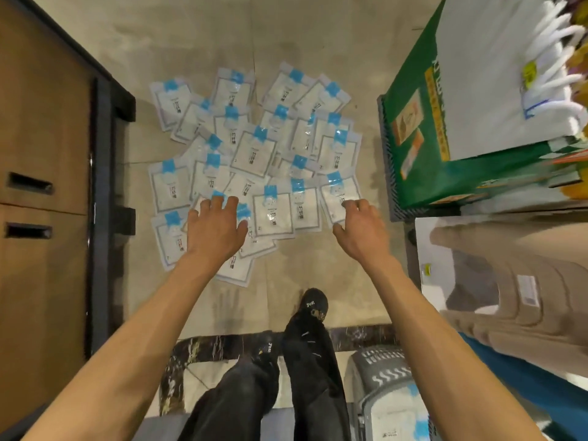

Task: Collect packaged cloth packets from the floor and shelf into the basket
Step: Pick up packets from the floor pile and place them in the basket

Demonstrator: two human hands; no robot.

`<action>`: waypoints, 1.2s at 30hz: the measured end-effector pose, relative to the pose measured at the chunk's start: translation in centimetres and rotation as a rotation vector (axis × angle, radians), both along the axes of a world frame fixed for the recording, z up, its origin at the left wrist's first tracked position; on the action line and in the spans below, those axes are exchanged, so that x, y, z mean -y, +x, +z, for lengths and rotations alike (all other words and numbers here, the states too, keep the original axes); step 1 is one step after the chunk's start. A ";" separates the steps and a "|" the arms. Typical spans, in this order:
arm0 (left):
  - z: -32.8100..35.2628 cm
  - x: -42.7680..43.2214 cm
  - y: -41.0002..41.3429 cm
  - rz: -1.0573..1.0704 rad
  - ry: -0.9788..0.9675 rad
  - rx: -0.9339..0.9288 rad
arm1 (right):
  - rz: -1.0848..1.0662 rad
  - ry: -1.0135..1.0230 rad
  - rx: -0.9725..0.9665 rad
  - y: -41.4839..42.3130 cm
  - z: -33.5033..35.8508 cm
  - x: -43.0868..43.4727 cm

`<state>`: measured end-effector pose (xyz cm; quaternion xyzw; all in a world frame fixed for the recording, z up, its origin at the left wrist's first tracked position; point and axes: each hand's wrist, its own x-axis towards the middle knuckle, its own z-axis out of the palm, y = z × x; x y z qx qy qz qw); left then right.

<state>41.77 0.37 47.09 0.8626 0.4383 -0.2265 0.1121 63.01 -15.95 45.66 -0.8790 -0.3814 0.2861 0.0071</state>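
**Cloth packets** [254, 148], white with blue tabs, lie overlapping on the floor [191, 43] at frame centre; their print is too small to read. The left hand [216, 224] is over the near packets, fingers straight and spread wide; contact cannot be told. The right hand [359, 224] pinches the right-edge packet [340, 192], fingers curled on top, thumb at its near edge. The grey basket [388, 374], lower right, holds packets and is cut off by the frame. A wooden cabinet [41, 154] is at left, and a blurred green carton [413, 122] upper right.
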 end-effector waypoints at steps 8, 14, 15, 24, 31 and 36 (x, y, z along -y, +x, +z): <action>-12.0 -2.7 2.7 0.031 -0.132 -0.054 | 0.010 -0.121 -0.039 3.1 -11.4 -3.8; -24.7 -5.4 2.8 0.036 -0.161 -0.037 | -0.102 -0.141 -0.061 3.9 -24.0 -5.5; -26.9 -6.0 2.7 0.040 -0.160 -0.031 | -0.121 -0.138 -0.070 3.9 -26.4 -5.8; -45.4 -9.4 3.3 0.218 -0.211 0.038 | -0.250 -0.129 -0.115 4.4 -45.3 -7.6; -55.3 -8.7 2.9 0.466 -0.220 0.175 | -0.417 -0.065 -0.145 4.8 -54.4 -8.7; -57.5 -8.2 3.7 0.650 -0.191 0.342 | -0.485 0.016 -0.044 4.3 -56.6 -9.8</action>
